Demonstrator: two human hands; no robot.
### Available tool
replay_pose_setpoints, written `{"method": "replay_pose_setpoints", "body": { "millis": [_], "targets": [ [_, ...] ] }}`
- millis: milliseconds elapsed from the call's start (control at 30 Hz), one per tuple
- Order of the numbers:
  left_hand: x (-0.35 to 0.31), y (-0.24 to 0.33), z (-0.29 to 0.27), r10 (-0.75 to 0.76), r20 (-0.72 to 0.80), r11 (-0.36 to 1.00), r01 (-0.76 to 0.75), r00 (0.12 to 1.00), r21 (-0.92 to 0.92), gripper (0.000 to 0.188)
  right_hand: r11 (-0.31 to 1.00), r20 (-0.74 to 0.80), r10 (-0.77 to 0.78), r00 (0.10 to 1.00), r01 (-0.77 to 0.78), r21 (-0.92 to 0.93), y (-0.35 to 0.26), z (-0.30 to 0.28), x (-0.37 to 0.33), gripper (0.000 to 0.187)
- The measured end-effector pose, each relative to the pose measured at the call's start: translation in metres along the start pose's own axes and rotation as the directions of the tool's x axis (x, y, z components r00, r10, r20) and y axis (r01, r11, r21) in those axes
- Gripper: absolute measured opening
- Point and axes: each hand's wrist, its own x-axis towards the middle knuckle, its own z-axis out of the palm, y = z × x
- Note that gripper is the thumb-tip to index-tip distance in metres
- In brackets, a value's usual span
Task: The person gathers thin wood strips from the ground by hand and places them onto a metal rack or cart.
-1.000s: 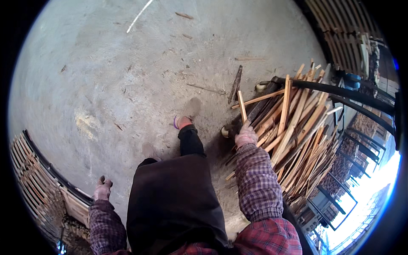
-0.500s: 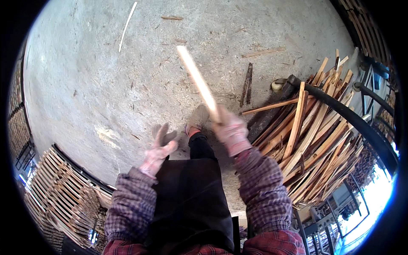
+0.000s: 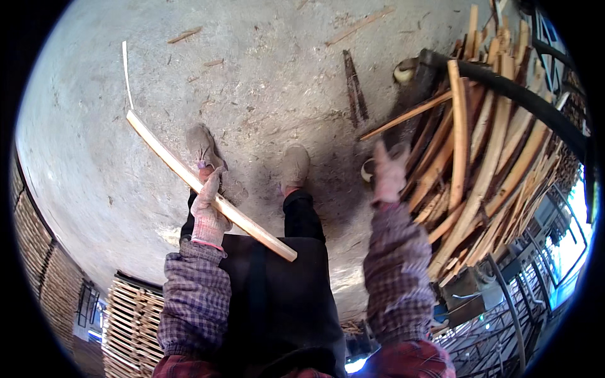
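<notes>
My left hand (image 3: 210,211), in a pale work glove, is closed round a long, light wooden strip (image 3: 165,153). The strip slants from the upper left down to the right, its near end over my dark apron (image 3: 271,302). My right hand (image 3: 390,171), also gloved and slightly blurred, is empty with fingers apart. It reaches out at the left side of a heap of wooden strips (image 3: 463,151), with a visible gap to the nearest upright piece.
A curved black bar (image 3: 504,85) with a caster wheel (image 3: 403,72) frames the heap on the right. Loose dark strips (image 3: 355,88) and a thin white strip (image 3: 128,75) lie on the concrete floor. Stacked slats (image 3: 129,321) stand at the lower left. My shoes (image 3: 295,165) are below me.
The wooden strip has passed from my right hand to my left. My right hand has moved right toward the heap. The view has turned rightward and both shoes now show.
</notes>
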Motion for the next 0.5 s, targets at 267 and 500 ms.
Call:
{"method": "replay_pose_setpoints", "body": {
  "millis": [267, 500],
  "targets": [
    [0.046, 0.048, 0.008, -0.126, 0.265, 0.986, 0.15, 0.956, -0.073, 0.034, 0.984, -0.159, 0.158, 0.975, -0.141, 0.11, 0.019, 0.051, 0.092, 0.057],
    [0.041, 0.051, 0.024, -0.226, 0.295, 0.974, 0.216, 0.928, 0.066, 0.037, 0.905, 0.173, 0.394, 0.903, -0.349, -0.243, 0.217, 0.113, -0.144, 0.037]
  ]
}}
